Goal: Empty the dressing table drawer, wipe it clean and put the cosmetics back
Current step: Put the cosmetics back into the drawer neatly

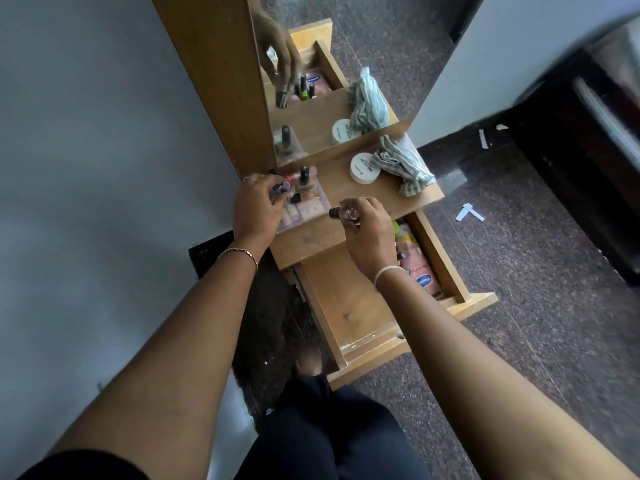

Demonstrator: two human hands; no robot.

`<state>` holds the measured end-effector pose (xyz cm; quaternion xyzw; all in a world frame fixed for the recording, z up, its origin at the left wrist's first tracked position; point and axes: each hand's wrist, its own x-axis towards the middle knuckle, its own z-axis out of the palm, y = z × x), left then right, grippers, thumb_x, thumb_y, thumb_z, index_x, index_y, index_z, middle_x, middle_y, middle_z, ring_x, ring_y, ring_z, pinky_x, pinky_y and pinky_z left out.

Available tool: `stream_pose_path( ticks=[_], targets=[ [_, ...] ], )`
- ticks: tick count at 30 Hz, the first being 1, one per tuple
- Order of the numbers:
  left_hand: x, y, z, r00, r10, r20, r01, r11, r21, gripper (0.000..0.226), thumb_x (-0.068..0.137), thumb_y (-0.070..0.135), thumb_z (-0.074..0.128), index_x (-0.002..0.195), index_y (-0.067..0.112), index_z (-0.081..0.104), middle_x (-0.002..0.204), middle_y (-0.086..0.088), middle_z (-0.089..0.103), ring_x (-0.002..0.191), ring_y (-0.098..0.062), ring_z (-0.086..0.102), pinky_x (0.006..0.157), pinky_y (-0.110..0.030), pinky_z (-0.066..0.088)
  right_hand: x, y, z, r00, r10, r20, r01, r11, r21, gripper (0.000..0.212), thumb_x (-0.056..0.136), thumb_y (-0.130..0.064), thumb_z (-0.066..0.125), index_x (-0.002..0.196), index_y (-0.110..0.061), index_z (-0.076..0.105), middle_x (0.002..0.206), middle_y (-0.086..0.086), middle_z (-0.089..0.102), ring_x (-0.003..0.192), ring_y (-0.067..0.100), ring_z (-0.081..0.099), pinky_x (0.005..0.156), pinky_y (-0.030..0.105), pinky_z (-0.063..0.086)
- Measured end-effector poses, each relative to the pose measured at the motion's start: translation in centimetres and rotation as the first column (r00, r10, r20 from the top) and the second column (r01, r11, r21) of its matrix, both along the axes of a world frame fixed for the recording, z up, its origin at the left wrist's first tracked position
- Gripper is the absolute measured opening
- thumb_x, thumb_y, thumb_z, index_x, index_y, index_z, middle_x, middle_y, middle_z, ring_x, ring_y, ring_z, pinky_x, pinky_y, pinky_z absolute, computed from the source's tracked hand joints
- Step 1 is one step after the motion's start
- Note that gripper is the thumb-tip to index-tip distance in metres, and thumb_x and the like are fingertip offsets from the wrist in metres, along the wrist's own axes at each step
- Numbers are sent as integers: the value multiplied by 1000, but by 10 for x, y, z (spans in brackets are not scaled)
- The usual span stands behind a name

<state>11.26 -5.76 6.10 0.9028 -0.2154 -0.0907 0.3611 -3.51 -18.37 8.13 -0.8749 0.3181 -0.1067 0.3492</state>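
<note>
Right hand (363, 226) is gripping a small clear bottle (341, 213) just above the drawer (349, 306), cap pointing left; we are judging it bound for the drawer. Left hand (258, 206) is closing on small dark-capped bottles (281, 189) over the clear organiser tray (304, 206) behind the drawer. Lotion packs (417, 268) are lying along the drawer's right wall. Behind the drawer, to the right, the cloth (405, 168) and white jar (364, 168) are sitting, likely parked clear.
</note>
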Motion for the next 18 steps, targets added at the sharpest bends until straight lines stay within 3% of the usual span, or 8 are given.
stream_pose_path(
  ticks=[5, 9, 11, 13, 18],
  targets=[
    [-17, 2, 0, 999, 42, 15, -41, 996, -82, 26, 86, 25, 70, 108, 12, 68, 106, -10, 62, 94, -24, 60, 78, -38, 53, -17, 1, 2, 998, -51, 46, 49, 998, 26, 32, 86, -6, 66, 118, -11, 60, 100, -11, 60, 88, 3, 56, 81, 16, 45],
    [-43, 0, 6, 997, 62, 40, -54, 984, -169, 28, 86, 27, 70, 110, 11, 67, 108, -7, 64, 95, -22, 60, 76, -34, 53, -41, -3, -1, 993, -116, 33, 114, 991, 70, 27, 84, -8, 69, 107, -14, 59, 82, -25, 56, 81, 4, 59, 73, 18, 47],
    [-61, -4, 9, 998, 65, 15, -60, 973, -223, 28, 86, 25, 70, 110, 12, 68, 110, -1, 63, 96, -15, 58, 75, -22, 48, -56, -7, -6, 991, -136, 15, 135, 989, 56, 21, 82, -14, 72, 100, -16, 61, 80, -17, 60, 80, 9, 61, 73, 27, 52],
    [-80, -10, 8, 998, 40, -38, -48, 966, -253, 26, 85, 26, 71, 107, 14, 68, 108, -2, 64, 90, -10, 58, 71, -11, 47, -74, -13, -9, 989, -150, -18, 151, 988, 45, 18, 81, -19, 74, 95, -17, 63, 80, -14, 62, 78, 9, 60, 73, 26, 52],
    [-132, -24, -14, 989, -62, -135, 28, 970, -241, 24, 83, 33, 73, 100, 16, 70, 90, 1, 70, 82, -10, 65, 71, -23, 55, -129, -37, -23, 976, -174, -127, 173, 985, -24, 21, 77, -19, 75, 97, -18, 67, 92, 0, 69, 86, 19, 64, 81, 34, 52]
  ],
)
